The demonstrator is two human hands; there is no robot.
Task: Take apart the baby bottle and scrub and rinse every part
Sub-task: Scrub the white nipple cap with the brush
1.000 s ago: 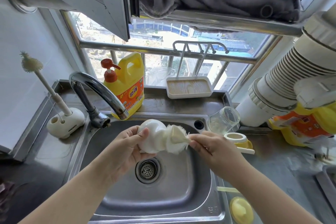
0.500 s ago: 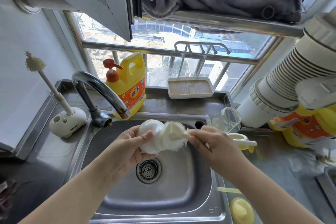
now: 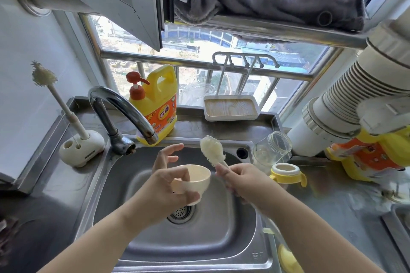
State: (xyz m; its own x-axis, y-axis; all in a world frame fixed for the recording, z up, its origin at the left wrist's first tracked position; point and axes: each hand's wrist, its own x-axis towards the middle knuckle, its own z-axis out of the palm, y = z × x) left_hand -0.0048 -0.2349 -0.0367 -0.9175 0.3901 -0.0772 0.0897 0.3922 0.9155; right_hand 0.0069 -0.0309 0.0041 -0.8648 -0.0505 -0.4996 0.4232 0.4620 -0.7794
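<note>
Two hands meet at the frame's centre, above our steel sink (image 3: pixel 221 244): our left hand (image 3: pixel 168 186) grips a cream cap (image 3: pixel 195 177), mouth up, while our right hand (image 3: pixel 241 178) pinches a soapy brush (image 3: pixel 211 148). The glass bottle (image 3: pixel 271 147) lies at right.

My left hand (image 3: pixel 170 182) bare: no glove, no ring, no watch. My right hand (image 3: pixel 241 180) bare too, nothing on fingers or wrist. Both forearms uncovered along whole visible length, no sleeve edge or cuff in frame. No bracelet, no band, no bandage. Fingernails short and plain where they show, no polish that I can make out.
</note>
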